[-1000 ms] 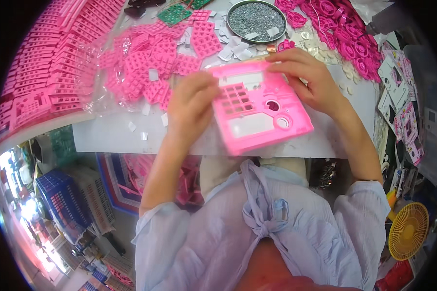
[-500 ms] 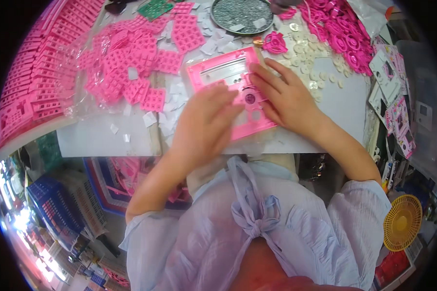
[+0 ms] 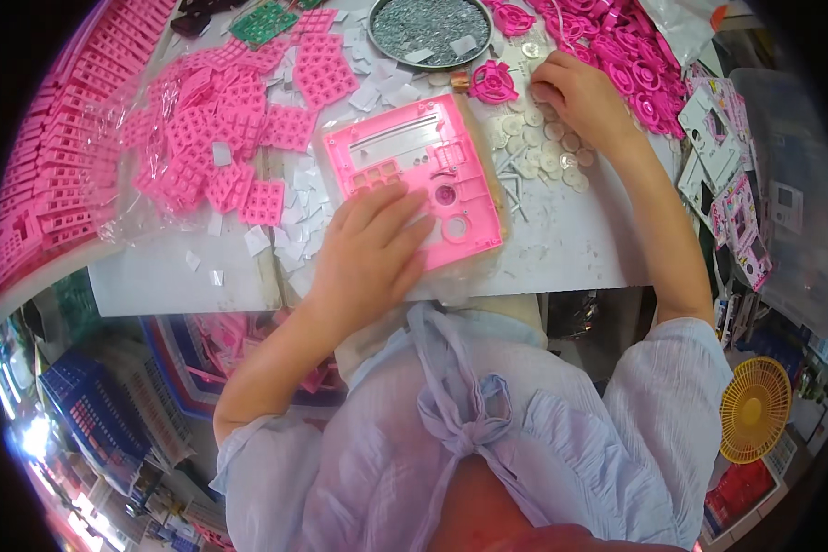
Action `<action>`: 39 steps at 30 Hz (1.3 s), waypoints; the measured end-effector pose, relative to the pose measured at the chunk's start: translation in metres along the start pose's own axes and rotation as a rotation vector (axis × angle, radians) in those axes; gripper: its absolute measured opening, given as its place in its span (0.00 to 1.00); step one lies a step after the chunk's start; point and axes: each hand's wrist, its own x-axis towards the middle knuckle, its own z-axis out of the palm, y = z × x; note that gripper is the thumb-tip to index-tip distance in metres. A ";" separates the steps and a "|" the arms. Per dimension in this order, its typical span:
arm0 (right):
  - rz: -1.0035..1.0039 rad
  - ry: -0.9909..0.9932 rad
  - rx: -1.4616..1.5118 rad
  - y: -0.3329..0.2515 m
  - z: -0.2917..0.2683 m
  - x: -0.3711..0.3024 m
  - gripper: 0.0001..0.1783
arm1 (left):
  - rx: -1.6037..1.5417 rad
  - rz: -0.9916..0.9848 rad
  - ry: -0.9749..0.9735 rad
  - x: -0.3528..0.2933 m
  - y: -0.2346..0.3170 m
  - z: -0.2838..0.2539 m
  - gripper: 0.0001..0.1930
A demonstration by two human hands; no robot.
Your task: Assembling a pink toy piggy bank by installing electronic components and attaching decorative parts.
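Observation:
A pink plastic toy casing (image 3: 473,221) lies slightly turned on a pad in front of me, with slots, square cut-outs and round holes. My left hand (image 3: 372,244) rests flat on its lower left part, fingers stretched out and covering that corner. Farther right, my right hand (image 3: 587,103) reaches to the pile of pale round discs (image 3: 547,156), fingers curled inward at the pile's far edge. Whatever its fingertips hold, if anything, is hidden. Just left of that hand is a magenta ring-shaped part (image 3: 494,83).
Pink button pads (image 3: 216,120) and white paper squares (image 3: 368,95) cover the table's left. A round tray of small metal pieces (image 3: 430,32) stands at the back, near green circuit boards (image 3: 263,23). Magenta parts (image 3: 616,55) are heaped back right; pink casings (image 3: 64,147) are stacked far left.
My right hand has left the casing and moved away to the right, to the discs. My left hand, blurred before, now lies still on the casing. The whole view has shifted slightly.

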 end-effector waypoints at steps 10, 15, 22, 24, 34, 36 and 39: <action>0.116 0.167 0.363 -0.088 -0.026 -0.024 0.04 | -0.232 -0.082 0.267 0.007 0.012 -0.005 0.15; -0.080 0.124 0.490 -0.170 -0.015 -0.038 0.06 | -0.615 -0.242 0.133 0.020 0.024 -0.009 0.05; 0.222 0.025 1.022 -0.178 -0.001 -0.050 0.05 | -0.891 -0.298 0.295 0.016 0.025 0.004 0.04; 0.201 0.096 1.018 -0.177 0.003 -0.049 0.06 | -0.866 -0.266 0.320 0.016 0.025 0.001 0.05; -0.203 0.003 0.247 -0.158 -0.005 -0.042 0.11 | -0.289 -0.184 0.361 0.002 -0.005 -0.006 0.06; -0.233 -0.037 0.243 -0.163 -0.001 -0.042 0.12 | -0.260 -0.165 0.348 0.003 -0.002 -0.005 0.06; -0.234 -0.098 0.250 -0.164 0.001 -0.042 0.12 | -0.342 -0.208 0.370 0.001 0.005 -0.004 0.06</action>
